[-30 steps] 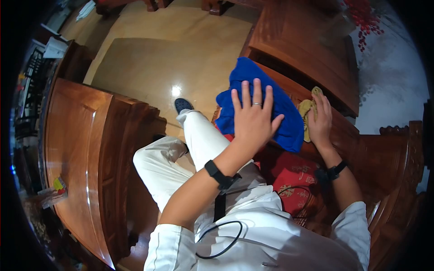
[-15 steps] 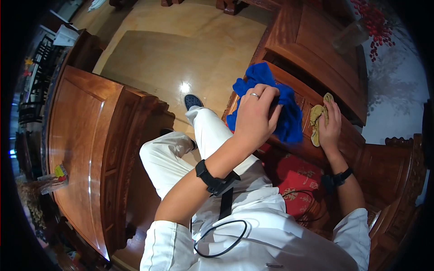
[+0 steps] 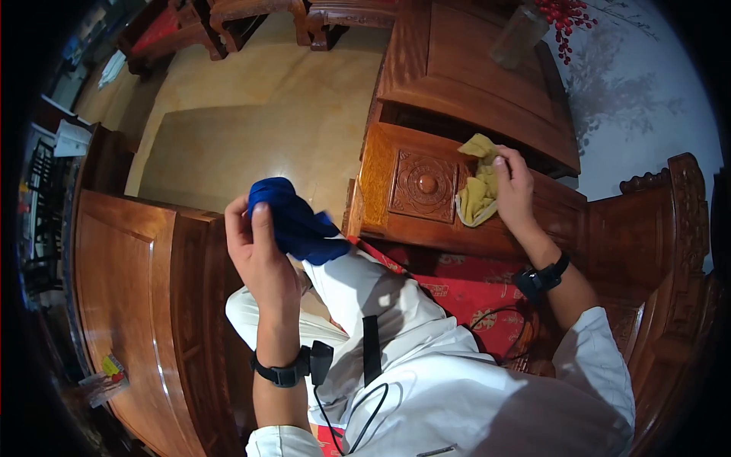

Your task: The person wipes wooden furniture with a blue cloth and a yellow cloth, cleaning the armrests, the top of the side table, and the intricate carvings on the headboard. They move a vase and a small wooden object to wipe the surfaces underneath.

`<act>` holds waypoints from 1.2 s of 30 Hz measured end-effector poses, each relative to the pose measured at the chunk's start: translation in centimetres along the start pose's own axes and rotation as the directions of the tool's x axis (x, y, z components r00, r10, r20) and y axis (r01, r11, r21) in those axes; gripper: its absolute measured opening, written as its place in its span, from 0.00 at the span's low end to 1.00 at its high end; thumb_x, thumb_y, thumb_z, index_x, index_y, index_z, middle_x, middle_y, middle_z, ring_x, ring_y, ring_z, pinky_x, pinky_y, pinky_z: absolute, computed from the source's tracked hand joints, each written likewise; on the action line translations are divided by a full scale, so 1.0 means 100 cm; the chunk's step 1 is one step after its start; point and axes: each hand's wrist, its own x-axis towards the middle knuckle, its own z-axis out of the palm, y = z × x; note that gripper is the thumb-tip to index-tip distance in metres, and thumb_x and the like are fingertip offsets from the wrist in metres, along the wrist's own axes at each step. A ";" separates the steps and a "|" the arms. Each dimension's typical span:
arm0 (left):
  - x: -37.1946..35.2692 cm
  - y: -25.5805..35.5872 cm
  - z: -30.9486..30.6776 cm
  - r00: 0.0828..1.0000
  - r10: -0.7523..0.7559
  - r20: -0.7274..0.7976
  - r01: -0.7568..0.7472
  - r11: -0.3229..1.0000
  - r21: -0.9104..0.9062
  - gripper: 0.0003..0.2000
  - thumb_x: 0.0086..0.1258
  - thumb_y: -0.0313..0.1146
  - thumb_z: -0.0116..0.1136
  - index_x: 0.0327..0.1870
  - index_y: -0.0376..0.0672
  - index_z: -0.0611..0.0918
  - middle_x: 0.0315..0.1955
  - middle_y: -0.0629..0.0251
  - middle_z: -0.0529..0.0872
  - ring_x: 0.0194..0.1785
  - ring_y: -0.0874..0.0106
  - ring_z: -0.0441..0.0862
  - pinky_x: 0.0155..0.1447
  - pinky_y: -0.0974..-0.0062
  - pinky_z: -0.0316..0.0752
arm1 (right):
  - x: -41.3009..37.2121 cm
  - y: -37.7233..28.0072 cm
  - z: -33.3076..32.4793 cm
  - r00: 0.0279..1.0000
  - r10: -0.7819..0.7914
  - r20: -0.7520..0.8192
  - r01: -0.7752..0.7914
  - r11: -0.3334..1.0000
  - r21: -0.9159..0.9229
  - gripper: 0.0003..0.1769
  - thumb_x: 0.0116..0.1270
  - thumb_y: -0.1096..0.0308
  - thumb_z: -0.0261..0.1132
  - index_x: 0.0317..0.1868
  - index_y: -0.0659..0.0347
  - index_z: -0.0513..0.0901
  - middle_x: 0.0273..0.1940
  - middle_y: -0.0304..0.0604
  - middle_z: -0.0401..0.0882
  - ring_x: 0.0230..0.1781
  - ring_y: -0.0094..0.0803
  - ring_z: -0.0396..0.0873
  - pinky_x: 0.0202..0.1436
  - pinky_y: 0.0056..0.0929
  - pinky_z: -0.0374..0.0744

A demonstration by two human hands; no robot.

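Lifted off the armrest (image 3: 426, 190), the blue cloth (image 3: 293, 221) sits bunched in the left hand (image 3: 259, 251).

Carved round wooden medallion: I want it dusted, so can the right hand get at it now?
Probably yes: the right hand, holding a crumpled yellow cloth, rests beside the carved round wooden medallion, and nothing lies between them.

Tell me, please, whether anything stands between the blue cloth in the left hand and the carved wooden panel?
Nothing visible does. The left hand grips the blue cloth over the knee, beside the near edge of the carved panel. The right hand holds the yellow cloth on the panel's far side, outside that gap.
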 end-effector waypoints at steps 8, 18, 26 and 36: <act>0.046 -0.014 -0.024 0.970 -0.181 -0.163 0.192 0.980 0.056 0.11 0.82 0.38 0.51 0.46 0.40 0.82 0.39 0.64 0.87 0.43 0.74 0.86 0.50 0.76 0.82 | -0.003 -0.017 0.035 0.975 -0.170 0.145 0.217 0.881 -0.421 0.19 0.70 0.66 0.64 0.59 0.62 0.80 0.65 0.52 0.76 0.71 0.51 0.70 0.74 0.50 0.66; 0.113 -0.165 0.001 0.939 -0.341 0.035 0.335 0.934 0.121 0.10 0.79 0.35 0.60 0.40 0.37 0.80 0.30 0.69 0.83 0.34 0.81 0.77 0.39 0.77 0.74 | 0.013 -0.028 0.038 0.960 -0.006 0.282 0.139 0.879 -0.455 0.20 0.75 0.66 0.52 0.62 0.65 0.77 0.69 0.55 0.74 0.72 0.53 0.69 0.77 0.48 0.62; 0.177 -0.211 -0.007 0.850 -0.472 0.236 0.482 0.876 0.017 0.09 0.80 0.34 0.57 0.41 0.38 0.77 0.28 0.68 0.77 0.35 0.78 0.70 0.43 0.76 0.70 | 0.005 -0.012 0.021 0.936 0.160 0.314 0.000 0.891 -0.453 0.29 0.81 0.51 0.45 0.68 0.68 0.67 0.74 0.61 0.63 0.75 0.52 0.64 0.79 0.47 0.60; 0.217 -0.166 0.015 0.855 -0.502 0.134 0.479 0.861 0.168 0.08 0.80 0.33 0.56 0.44 0.37 0.76 0.35 0.65 0.77 0.39 0.74 0.70 0.48 0.75 0.70 | 0.001 -0.007 0.013 0.926 0.184 0.328 0.014 0.854 -0.519 0.31 0.82 0.45 0.46 0.64 0.67 0.70 0.72 0.60 0.65 0.74 0.54 0.64 0.78 0.50 0.60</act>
